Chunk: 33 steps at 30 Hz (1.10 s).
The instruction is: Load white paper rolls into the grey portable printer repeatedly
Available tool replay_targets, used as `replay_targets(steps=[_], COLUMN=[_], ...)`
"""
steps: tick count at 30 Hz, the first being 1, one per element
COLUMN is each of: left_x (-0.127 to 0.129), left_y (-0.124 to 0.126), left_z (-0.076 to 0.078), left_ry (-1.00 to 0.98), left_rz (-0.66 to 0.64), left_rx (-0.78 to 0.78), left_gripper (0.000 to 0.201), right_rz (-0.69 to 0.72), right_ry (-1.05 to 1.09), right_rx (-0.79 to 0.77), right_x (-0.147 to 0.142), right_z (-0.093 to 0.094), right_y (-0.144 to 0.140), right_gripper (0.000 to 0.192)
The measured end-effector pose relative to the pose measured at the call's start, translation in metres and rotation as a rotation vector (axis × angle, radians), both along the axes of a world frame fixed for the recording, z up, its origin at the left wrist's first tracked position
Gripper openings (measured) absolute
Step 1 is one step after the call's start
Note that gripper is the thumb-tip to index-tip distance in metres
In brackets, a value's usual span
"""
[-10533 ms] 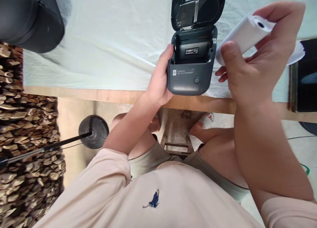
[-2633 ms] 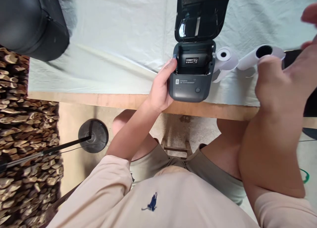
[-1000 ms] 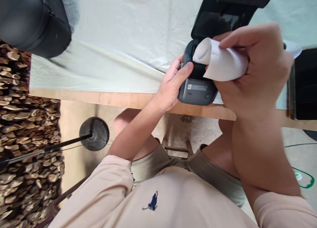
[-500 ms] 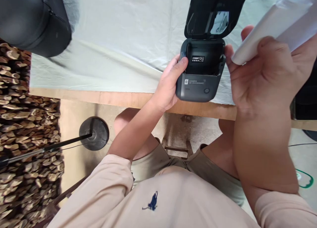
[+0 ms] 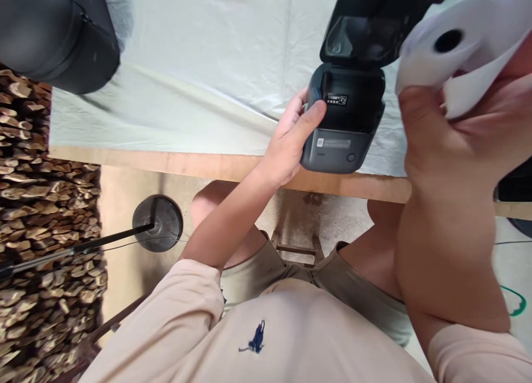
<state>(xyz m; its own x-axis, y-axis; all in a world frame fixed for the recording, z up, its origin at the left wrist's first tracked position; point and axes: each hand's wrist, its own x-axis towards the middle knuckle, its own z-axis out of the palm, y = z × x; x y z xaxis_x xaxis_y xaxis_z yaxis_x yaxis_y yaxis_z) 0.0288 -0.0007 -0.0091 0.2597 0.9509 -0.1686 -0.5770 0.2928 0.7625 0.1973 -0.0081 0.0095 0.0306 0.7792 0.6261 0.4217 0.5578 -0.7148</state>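
A small dark grey label printer [image 5: 338, 147] sits at the near edge of the table with its lid [image 5: 374, 23] raised and its paper bay bare. My left hand [image 5: 291, 136] grips the printer's left side, thumb on the bay's rim. A white paper roll [image 5: 461, 42] with a dark core hole is held up close to the camera in my right hand [image 5: 453, 144], to the right of the printer and above it. A loose end of paper hangs over my fingers.
A pale green cloth [image 5: 199, 67] covers the wooden table [image 5: 187, 162]. A large black rounded object [image 5: 54, 34] rests at the far left. A dark object [image 5: 513, 180] lies at the right edge. Below, a round black stand base [image 5: 158, 222] and stacked firewood [image 5: 45, 233].
My right hand has turned the paper roll so its core hole faces the camera and brought it nearer. The printer has tilted slightly under my left hand.
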Motion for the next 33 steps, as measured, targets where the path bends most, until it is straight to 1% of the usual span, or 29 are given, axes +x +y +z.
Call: replay_targets(steps=[2,3,4,5,6,9,11,15,19,21,23,27,28,31,33], left_x=[-0.0001,-0.0001,0.0000,0.0001,0.0003,0.0007,0.0010,0.0012,0.0007,0.0007,0.0007,0.0013,0.0016,0.0027,0.0033], left_y=[-0.0025,-0.0036,-0.0043,-0.0048,-0.0051,-0.0052,-0.0050,-0.0044,-0.0043,-0.0047,-0.0049,-0.0024,-0.0011,0.0023,0.0029], left_z=[0.0006,0.0007,0.0007,0.0008,0.0011,0.0041,0.0067,0.0087,0.0085,0.0089,0.0091,0.0058,0.0043,0.0012,0.0022], left_ry=[0.031,0.042,0.047,0.049,0.051,0.052,0.055,0.043,0.021,0.036,0.069,0.086,0.070,0.000,-0.017], left_rz=[-0.009,-0.014,-0.014,-0.013,-0.010,-0.011,-0.018,-0.025,-0.034,-0.039,-0.046,-0.025,-0.012,0.005,-0.010], left_rx=[0.006,0.006,0.012,0.024,0.037,0.026,-0.007,0.007,-0.036,-0.014,0.014,0.005,0.007,0.014,0.003], left_gripper=[0.020,0.022,0.021,0.019,0.017,0.014,0.013,0.016,0.020,0.021,0.020,0.013,0.015,0.038,0.043], right_rz=[0.088,0.106,0.097,0.077,0.055,-0.019,-0.052,-0.119,-0.161,-0.176,-0.173,-0.127,-0.109,-0.058,-0.018], right_ry=[-0.044,-0.092,-0.156,-0.234,-0.312,-0.462,-0.496,-0.527,-0.549,-0.557,-0.563,-0.561,-0.556,-0.523,-0.507], right_rx=[0.071,0.066,0.043,0.029,0.034,0.045,0.033,-0.002,-0.038,-0.052,-0.053,-0.003,0.011,0.058,0.083], right_x=[-0.0027,-0.0034,-0.0037,-0.0035,-0.0030,-0.0016,-0.0018,-0.0050,-0.0082,-0.0086,-0.0080,-0.0068,-0.0070,-0.0090,-0.0109], right_z=[0.0050,0.0055,0.0051,0.0043,0.0033,0.0017,0.0021,0.0058,0.0100,0.0109,0.0107,0.0090,0.0089,0.0092,0.0097], right_y=[-0.0029,-0.0042,-0.0053,-0.0063,-0.0071,-0.0085,-0.0085,-0.0086,-0.0096,-0.0099,-0.0100,-0.0104,-0.0106,-0.0109,-0.0108], right_gripper=[0.056,0.063,0.067,0.066,0.061,0.033,0.026,0.027,0.027,0.028,0.028,0.023,0.022,0.022,0.021])
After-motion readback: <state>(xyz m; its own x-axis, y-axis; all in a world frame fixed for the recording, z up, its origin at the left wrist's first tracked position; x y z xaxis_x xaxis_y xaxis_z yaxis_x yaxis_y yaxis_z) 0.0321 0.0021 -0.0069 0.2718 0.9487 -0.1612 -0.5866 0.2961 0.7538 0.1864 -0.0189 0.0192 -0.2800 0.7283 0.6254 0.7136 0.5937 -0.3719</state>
